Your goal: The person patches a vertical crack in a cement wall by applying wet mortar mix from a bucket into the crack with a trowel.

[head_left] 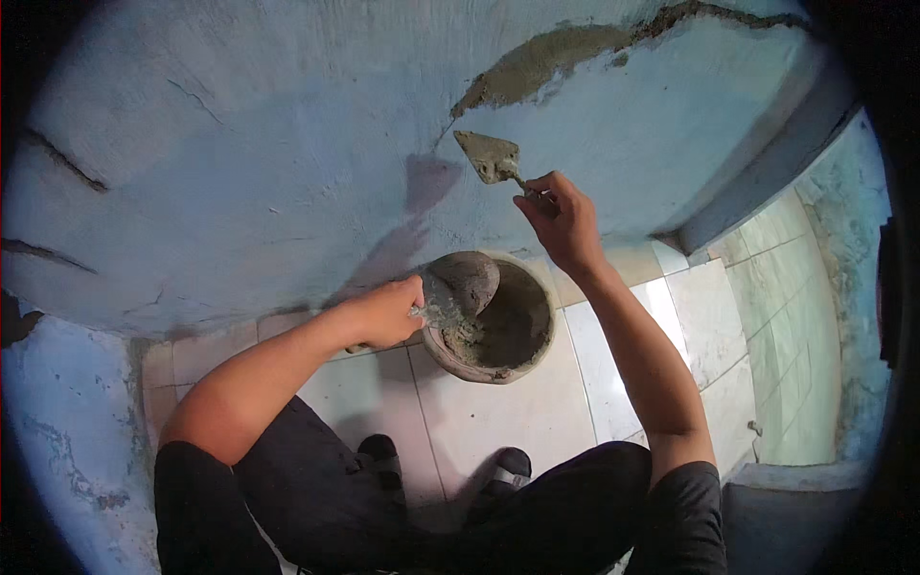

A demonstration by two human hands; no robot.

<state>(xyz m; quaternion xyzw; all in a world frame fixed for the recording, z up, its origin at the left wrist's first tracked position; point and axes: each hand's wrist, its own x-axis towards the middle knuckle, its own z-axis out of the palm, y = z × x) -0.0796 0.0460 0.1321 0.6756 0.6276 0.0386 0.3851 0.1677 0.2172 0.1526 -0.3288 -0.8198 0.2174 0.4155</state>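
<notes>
In my right hand (565,220) is the handle of a small pointed trowel (489,158), its blade smeared with grey mortar and raised close to the blue wall (316,144). The blade's tip lies just below the lower end of a mortar-filled crack (546,65); whether it touches the wall I cannot tell. My left hand (388,312) is closed round a larger trowel (443,305) that carries a rounded grey lump of mortar (468,278). That blade hangs over a round bucket (546,350) with wet mortar inside, hiding part of its opening.
Unfilled cracks (65,161) run across the wall at the left. Pale floor tiles (508,422) lie under the bucket, with my feet (513,462) just in front of it. A blue ledge (767,201) juts out at the right, beside greenish tiles (791,316).
</notes>
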